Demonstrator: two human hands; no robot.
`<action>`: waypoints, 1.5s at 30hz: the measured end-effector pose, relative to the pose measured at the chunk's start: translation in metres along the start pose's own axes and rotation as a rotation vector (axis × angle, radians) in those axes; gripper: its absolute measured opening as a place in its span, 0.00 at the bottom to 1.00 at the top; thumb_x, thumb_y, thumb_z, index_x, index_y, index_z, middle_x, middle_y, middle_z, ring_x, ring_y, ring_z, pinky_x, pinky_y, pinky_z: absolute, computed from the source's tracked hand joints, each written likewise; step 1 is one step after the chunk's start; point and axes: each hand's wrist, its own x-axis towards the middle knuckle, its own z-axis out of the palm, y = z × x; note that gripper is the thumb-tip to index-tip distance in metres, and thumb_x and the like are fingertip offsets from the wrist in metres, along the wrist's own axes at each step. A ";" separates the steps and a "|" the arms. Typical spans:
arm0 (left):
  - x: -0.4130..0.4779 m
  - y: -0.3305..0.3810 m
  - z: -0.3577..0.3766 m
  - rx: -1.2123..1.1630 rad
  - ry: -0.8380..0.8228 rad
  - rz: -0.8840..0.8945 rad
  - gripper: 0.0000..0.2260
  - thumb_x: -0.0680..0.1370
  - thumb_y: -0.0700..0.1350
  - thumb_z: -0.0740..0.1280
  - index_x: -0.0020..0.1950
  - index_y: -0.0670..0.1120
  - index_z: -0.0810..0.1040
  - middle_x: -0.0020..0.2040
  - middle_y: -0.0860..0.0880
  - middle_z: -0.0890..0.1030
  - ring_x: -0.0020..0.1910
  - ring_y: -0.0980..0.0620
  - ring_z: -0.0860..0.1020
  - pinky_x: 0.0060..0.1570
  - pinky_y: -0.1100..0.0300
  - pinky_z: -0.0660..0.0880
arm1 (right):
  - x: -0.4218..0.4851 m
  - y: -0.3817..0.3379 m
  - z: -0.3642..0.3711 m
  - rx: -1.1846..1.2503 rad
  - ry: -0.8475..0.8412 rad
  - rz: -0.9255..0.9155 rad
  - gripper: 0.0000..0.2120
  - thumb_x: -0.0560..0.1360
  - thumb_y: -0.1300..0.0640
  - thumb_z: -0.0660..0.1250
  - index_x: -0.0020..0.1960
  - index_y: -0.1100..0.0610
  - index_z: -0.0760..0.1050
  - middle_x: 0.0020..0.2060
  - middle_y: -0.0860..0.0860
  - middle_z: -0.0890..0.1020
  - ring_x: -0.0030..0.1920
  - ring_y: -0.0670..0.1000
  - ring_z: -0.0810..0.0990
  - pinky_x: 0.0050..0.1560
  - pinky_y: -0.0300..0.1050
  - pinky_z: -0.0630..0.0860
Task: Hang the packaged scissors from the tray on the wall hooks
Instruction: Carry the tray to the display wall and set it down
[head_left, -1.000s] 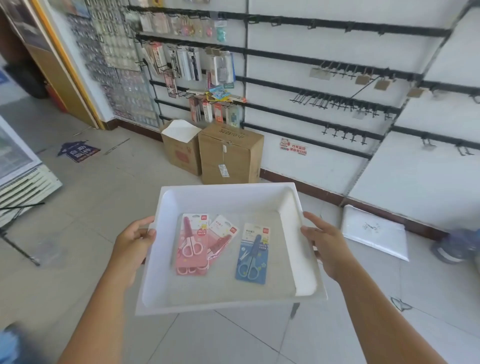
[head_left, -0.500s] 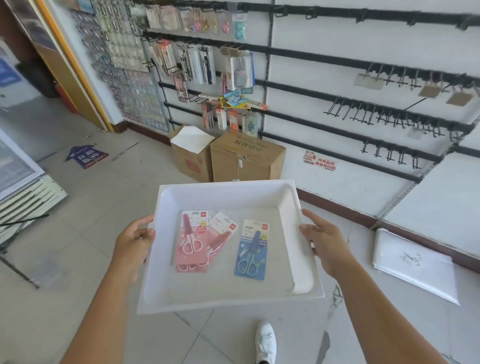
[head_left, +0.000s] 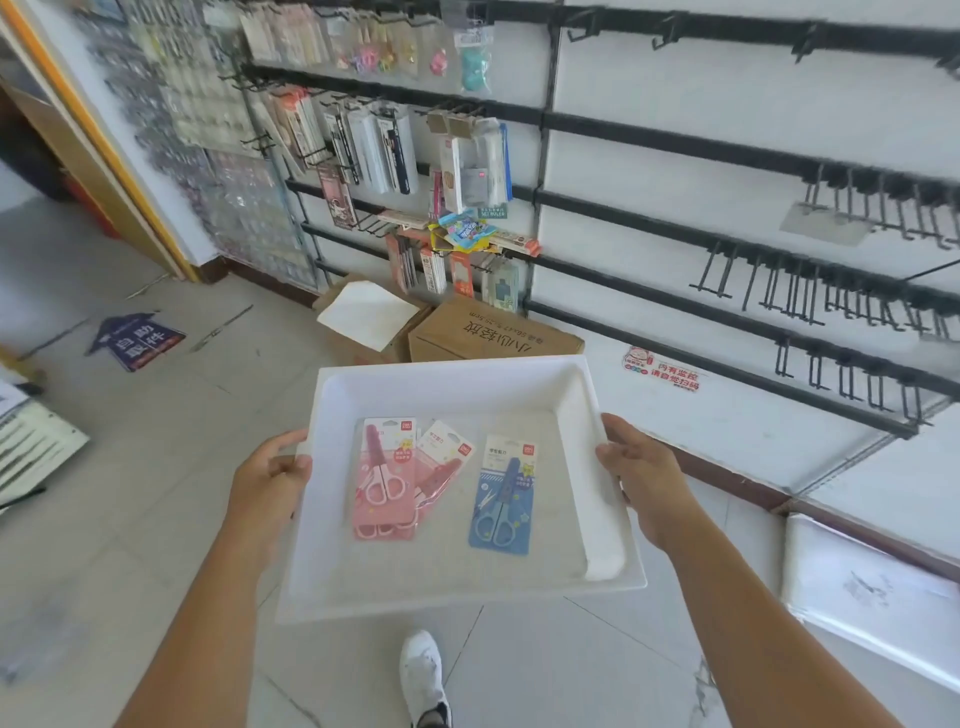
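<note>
White tray (head_left: 447, 387) carried level, so packs lie flat, no sliding. Left hand (head_left: 270, 480) grips left rim, right hand (head_left: 641, 480) grips right rim; both busy, none free to pick yet. Pink scissors packs (head_left: 387, 478) overlap, left of centre; blue scissors pack (head_left: 503, 493) just right of them. Bare wall hooks (head_left: 810, 291) far right, likely target. Boxes (head_left: 488, 332) on floor beyond tray. Nothing hung yet.
</note>
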 end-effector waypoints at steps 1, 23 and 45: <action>0.022 0.003 0.004 0.006 -0.019 0.006 0.15 0.80 0.36 0.64 0.63 0.51 0.79 0.48 0.43 0.81 0.43 0.45 0.76 0.41 0.54 0.71 | 0.015 -0.004 0.007 -0.009 0.014 0.008 0.18 0.82 0.62 0.63 0.67 0.46 0.77 0.49 0.50 0.87 0.47 0.52 0.84 0.43 0.46 0.76; 0.385 0.107 0.136 0.140 -0.344 0.131 0.14 0.81 0.38 0.64 0.62 0.54 0.76 0.44 0.49 0.76 0.39 0.53 0.74 0.38 0.58 0.71 | 0.271 -0.092 0.089 0.078 0.412 0.105 0.20 0.81 0.64 0.62 0.51 0.37 0.78 0.43 0.52 0.85 0.42 0.52 0.82 0.46 0.45 0.79; 0.546 0.081 0.236 0.308 -0.599 -0.075 0.13 0.82 0.38 0.64 0.63 0.54 0.75 0.52 0.48 0.80 0.47 0.53 0.79 0.38 0.57 0.75 | 0.395 -0.052 0.132 0.115 0.630 0.411 0.19 0.82 0.64 0.62 0.67 0.48 0.77 0.44 0.61 0.81 0.42 0.55 0.81 0.48 0.48 0.80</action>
